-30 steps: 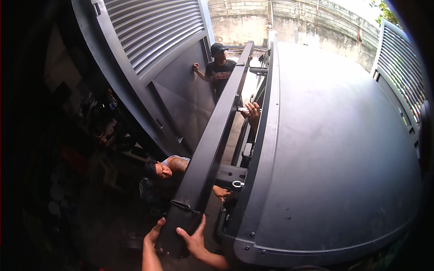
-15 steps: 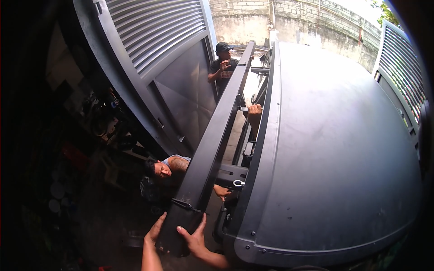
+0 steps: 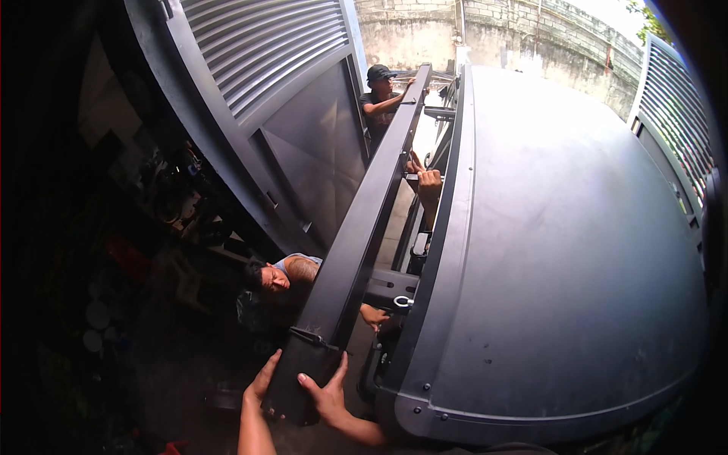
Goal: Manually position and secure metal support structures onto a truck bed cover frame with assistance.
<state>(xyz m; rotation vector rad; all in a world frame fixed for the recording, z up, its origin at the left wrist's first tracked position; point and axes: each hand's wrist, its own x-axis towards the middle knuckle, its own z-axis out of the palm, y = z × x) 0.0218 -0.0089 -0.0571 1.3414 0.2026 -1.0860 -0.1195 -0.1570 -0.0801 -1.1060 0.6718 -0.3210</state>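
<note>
Along the left edge of the broad dark shell (image 3: 576, 227), the long black case (image 3: 362, 227) is up beside it, a narrow gap between. The left hand's (image 3: 262, 379) fingers grip the left side of the case's near end; the right hand (image 3: 327, 398) grips the right side, thumb across its face. Positioning looks largely done, but a slotted bracket (image 3: 392, 285) in the gap shows no visible fastening, and hands seem needed for support, so securing is unconfirmed. Compared with half a second ago, the far co-worker (image 3: 379, 114) now reaches to the case's far end instead of raising a hand before the chest, and a second hand (image 3: 413, 161) shows beside the helper's hand (image 3: 429, 180) mid-gap; the near grip is unchanged.
</note>
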